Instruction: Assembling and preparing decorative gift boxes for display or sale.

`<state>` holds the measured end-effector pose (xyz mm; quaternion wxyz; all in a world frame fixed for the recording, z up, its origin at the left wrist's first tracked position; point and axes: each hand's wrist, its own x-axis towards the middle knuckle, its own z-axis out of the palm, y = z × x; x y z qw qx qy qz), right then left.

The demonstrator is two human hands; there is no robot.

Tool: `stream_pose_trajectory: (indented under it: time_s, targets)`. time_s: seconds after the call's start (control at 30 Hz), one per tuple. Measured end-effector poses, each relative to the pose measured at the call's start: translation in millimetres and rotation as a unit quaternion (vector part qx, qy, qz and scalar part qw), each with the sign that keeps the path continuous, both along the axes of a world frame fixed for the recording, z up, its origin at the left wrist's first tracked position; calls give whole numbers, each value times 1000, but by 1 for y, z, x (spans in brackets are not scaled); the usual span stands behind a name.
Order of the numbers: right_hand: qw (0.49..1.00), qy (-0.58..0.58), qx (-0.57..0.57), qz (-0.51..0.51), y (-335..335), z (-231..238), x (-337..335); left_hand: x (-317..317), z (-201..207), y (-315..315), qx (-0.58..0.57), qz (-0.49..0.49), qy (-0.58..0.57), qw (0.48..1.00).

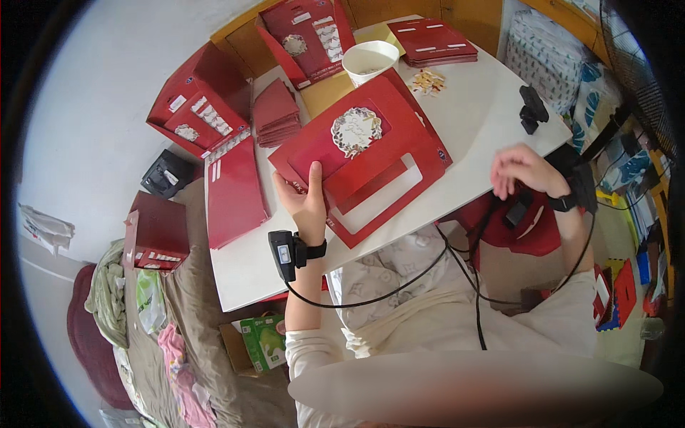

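My left hand [307, 207] grips the left edge of a red cardboard box [371, 185], its thumb lying on the front panel and the other fingers partly out of sight. The box is tilted over the white table [467, 150]. It has a round white floral label and a cut-out window in the lower flap. Off to the right, near the table's edge, my right hand [524, 171] is apart from the box. Its fingers are loosely bent and spread, with nothing seen between them.
Two set-up red boxes [203, 107] stand at the table's back and left. Flat red sheets [234, 189], a stack of red cards [277, 114] and a white paper tub [371, 60] are nearby. Small pieces [429, 82] lie scattered. A black clamp-like device [531, 110] sits at right; cables cross my lap.
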<state>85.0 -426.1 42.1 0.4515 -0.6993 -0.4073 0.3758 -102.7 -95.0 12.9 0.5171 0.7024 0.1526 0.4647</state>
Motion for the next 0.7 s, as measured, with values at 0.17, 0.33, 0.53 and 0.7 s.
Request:
stream_pose_trajectory:
  time_s: [0.17, 0.33, 0.53, 0.7]
  targets:
    - [967, -11, -250, 53, -45, -66, 11, 2, 2, -3, 14, 1, -22, 1000]
    - [932, 32, -359, 19, -121, -312, 161, 5, 7, -10, 50, 23, 1, 998]
    - [912, 193, -361, 5, -194, -445, 261, -4, 12, -13, 2, -25, -24, 999]
    - [913, 176, -369, 5, -244, -471, 193, -5, 15, -15, 14, -9, 9, 1000]
